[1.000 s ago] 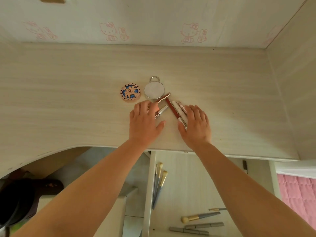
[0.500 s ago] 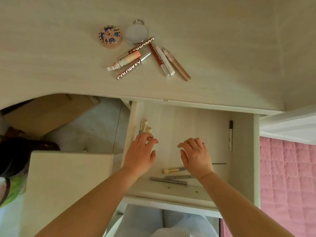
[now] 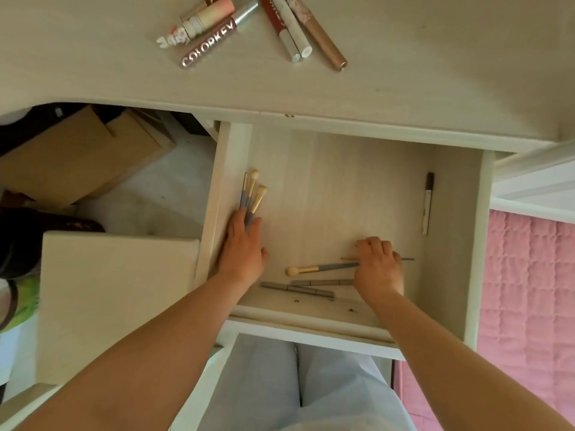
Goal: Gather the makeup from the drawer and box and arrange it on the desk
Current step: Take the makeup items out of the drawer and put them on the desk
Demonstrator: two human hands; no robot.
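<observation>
The desk (image 3: 404, 57) and open drawer (image 3: 342, 181) were seen in pale whitewashed wood grain. The brushes (image 3: 252, 194) by the drawer's left wall were noted with blue-grey handles, gold ferrules and cream bristles; the same colours were seen on the lone brush (image 3: 320, 269). Grey sticks (image 3: 298, 289) were recorded near the front edge. A black-and-white pen (image 3: 427, 200) was seen at the right wall. On the desk, a maroon tube (image 3: 211, 43) with silver "COLORKEY" lettering, a peach tube (image 3: 205, 18), a dark red tube (image 3: 275, 21), a white tube (image 3: 295, 32) and a rose-gold tube (image 3: 323, 42) were logged. A pink quilted cover (image 3: 529, 290), a brown cardboard box (image 3: 77, 157) and pale grey trousers (image 3: 295, 384) were noted.
</observation>
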